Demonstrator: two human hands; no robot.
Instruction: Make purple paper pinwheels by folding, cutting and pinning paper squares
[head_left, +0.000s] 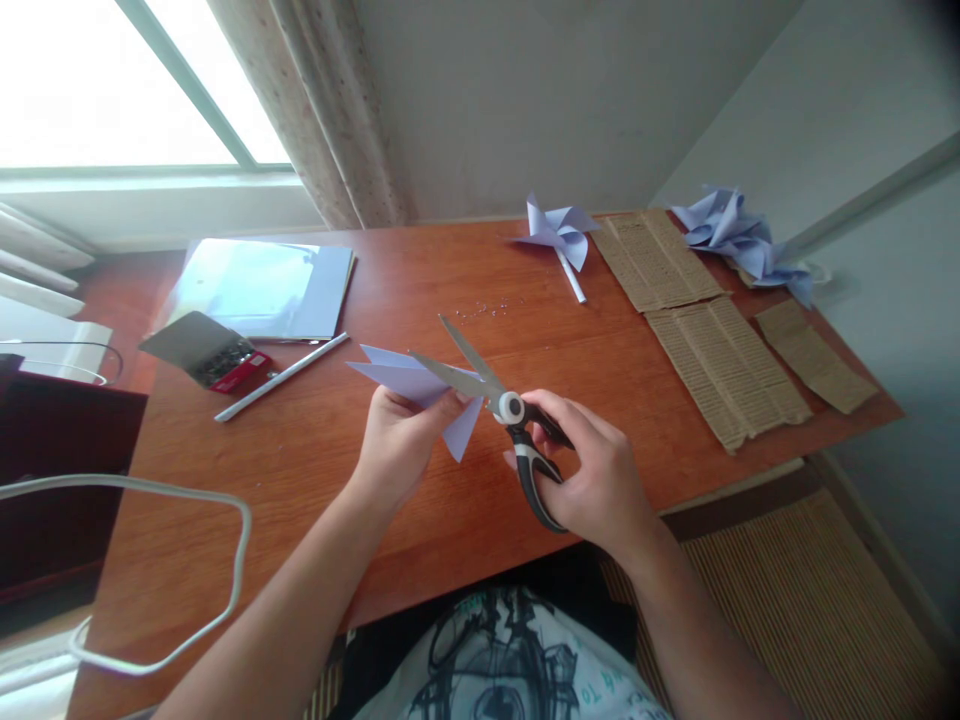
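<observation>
Between the thumb and fingers of my left hand (401, 435) is a sheet of pale lilac paper (405, 377), cut into flaps that stick out to the left and down to the right. My right hand (592, 465) grips the scissors (511, 408) by their black and grey handles. The blades are spread and point up and to the left. One blade crosses over the paper near my left thumb; whether it touches the paper I cannot tell. Part of the paper is hidden behind my left fingers and the blade.
A paper pinwheel (559, 235) on a white stick lies at the back. Corrugated cardboard pieces (720, 360) and more folded pinwheels (739, 235) are on the right. To the left are a paper pack (262, 285), an open red box (236, 370), a white paper stick (281, 378) and a white cable (241, 550).
</observation>
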